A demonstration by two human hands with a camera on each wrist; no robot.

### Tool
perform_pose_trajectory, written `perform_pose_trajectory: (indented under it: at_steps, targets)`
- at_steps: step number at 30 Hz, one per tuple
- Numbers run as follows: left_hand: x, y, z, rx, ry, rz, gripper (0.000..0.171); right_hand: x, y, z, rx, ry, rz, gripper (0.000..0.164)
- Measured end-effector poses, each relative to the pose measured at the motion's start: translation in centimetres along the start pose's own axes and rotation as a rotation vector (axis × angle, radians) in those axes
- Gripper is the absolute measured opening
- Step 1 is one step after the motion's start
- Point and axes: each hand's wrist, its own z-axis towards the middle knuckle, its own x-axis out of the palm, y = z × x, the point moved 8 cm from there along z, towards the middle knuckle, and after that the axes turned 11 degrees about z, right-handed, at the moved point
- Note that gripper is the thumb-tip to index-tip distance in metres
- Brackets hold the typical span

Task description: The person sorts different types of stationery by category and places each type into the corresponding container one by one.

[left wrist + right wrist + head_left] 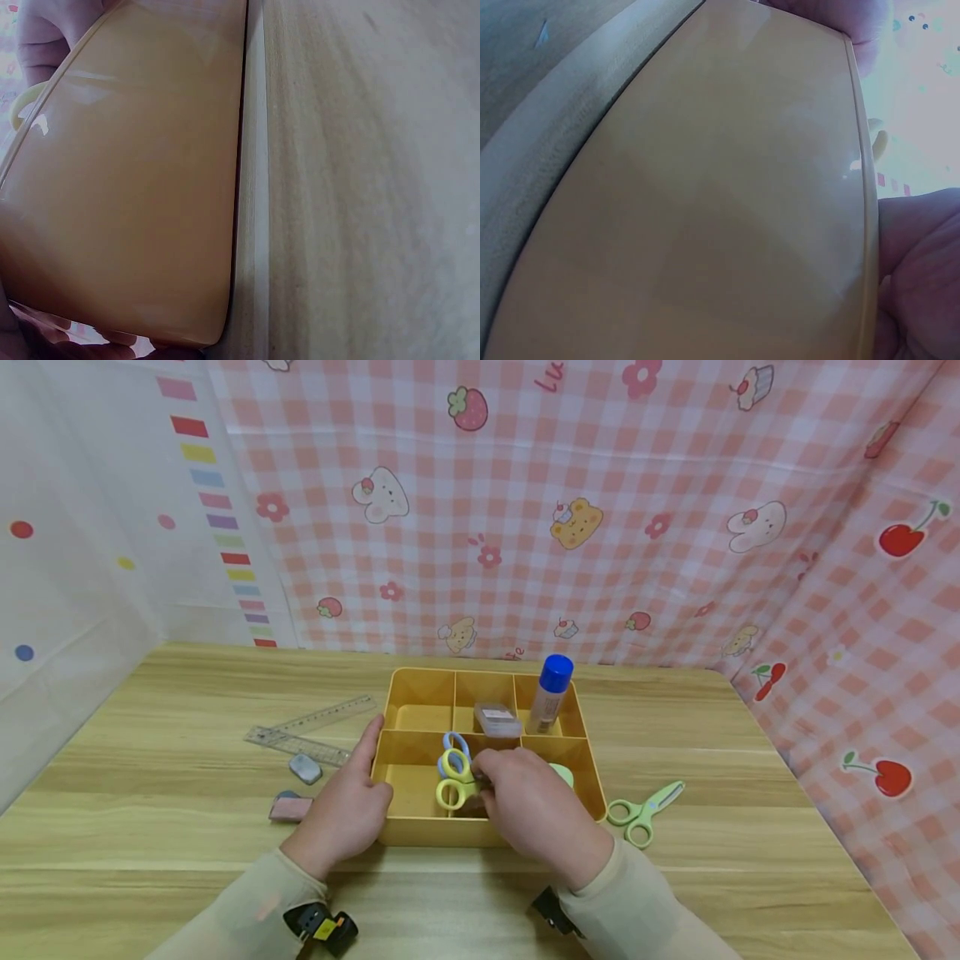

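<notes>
A yellow compartment tray sits on the table. My left hand grips its left side, index finger along the outer wall and thumb at the rim. The left wrist view shows fingertips under the tray's corner. My right hand reaches into the front part and pinches a pair of yellow scissors near the handles; their blades are hidden. Blue-handled scissors lie right behind them. A light green item shows partly behind the right hand.
Inside the back compartments are a small clear box and an upright blue-capped glue stick. Left of the tray lie a folding clear ruler, a grey oval item and a pink-sleeved eraser. Green scissors lie at right.
</notes>
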Motion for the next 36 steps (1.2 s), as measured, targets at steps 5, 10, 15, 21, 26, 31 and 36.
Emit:
perform_pose_trajectory:
  at_steps: [5, 10, 15, 21, 26, 31, 36]
  targets:
    - [0.0, 0.1, 0.0, 0.001, -0.003, -0.002, 0.081, -0.1, -0.1, 0.0, 0.005, -0.001, 0.009, 0.010]
    - [-0.1, 0.0, 0.0, -0.001, -0.003, -0.001, 0.081, -0.2, 0.0, -0.1, 0.008, 0.002, 0.009, 0.012]
    - [-0.1, 0.0, -0.1, -0.004, -0.003, -0.004, 0.081, -0.6, 0.1, -0.2, 0.009, -0.006, 0.037, 0.012]
    - [-0.1, 0.1, -0.1, -0.006, -0.002, -0.003, 0.081, -1.0, 0.1, -0.4, 0.028, -0.021, 0.052, 0.013]
    - [-0.1, 0.1, 0.0, -0.008, -0.001, -0.003, 0.081, -1.6, 0.1, -0.6, 0.024, -0.052, 0.068, 0.013]
    - [-0.1, 0.1, -0.1, -0.011, 0.000, -0.003, 0.081, -2.1, 0.0, -0.8, 0.017, -0.082, 0.058, 0.013]
    - [-0.1, 0.1, 0.0, -0.009, 0.000, -0.001, 0.082, -2.5, -0.4, -1.0, 0.025, -0.097, 0.058, 0.015]
